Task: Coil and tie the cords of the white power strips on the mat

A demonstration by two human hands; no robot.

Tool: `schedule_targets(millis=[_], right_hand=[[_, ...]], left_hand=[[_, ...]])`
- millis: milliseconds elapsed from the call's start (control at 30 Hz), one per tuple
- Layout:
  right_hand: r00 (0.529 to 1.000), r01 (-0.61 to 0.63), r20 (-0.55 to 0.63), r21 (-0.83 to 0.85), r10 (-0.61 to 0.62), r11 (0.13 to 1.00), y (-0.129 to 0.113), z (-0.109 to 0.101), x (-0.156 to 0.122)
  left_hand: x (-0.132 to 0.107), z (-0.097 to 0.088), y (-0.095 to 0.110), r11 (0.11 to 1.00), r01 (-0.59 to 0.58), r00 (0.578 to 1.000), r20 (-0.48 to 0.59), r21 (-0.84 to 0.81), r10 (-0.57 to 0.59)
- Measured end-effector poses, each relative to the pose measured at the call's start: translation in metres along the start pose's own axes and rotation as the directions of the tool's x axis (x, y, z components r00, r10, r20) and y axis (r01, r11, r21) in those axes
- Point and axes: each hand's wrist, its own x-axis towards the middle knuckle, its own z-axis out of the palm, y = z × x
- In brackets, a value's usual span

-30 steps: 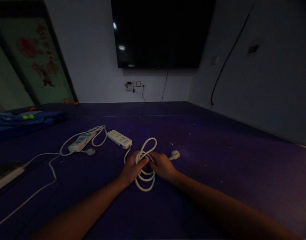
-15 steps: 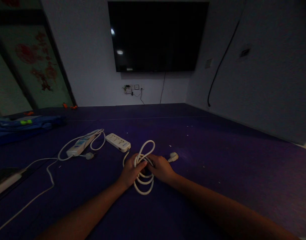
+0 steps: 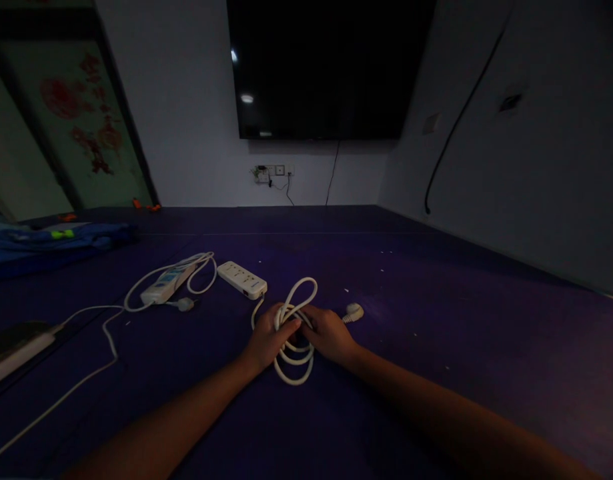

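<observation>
A looped white power cord (image 3: pixel 294 381) is bunched between my two hands, low over the purple floor. My left hand (image 3: pixel 269 339) is closed around its left side, the thumb lying across the loops. From the right, my right hand (image 3: pixel 331 335) grips the same coil, its fingertips partly hidden behind the cord. One loop stands up above both hands. The cord runs back to a white power strip (image 3: pixel 242 279) lying just beyond my left hand. Its plug (image 3: pixel 353 312) rests on the floor to the right of my right hand.
Another white power strip (image 3: pixel 169 284), with its own cord and plug (image 3: pixel 185 305), lies to the left. A further strip (image 3: pixel 19 360) sits at the left edge. Blue cloth (image 3: pixel 61 240) is heaped behind them. A television (image 3: pixel 331 70) hangs on the far wall.
The whole view has shifted slightly, so everything sits a little further right and higher. Both hands keep their hold on the coiled cord, with hardly any change in its loops.
</observation>
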Motion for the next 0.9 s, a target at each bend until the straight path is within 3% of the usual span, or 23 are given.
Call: schedule_targets(millis=[900], right_hand=[[1.000,-0.001,0.001,-0.011,0.001,1.000,0.0001,0.0000,0.0000]], left_hand=[[-0.0002,-0.0001,-0.0009,0.999,-0.021,1.000,-0.008,0.025,0.021]])
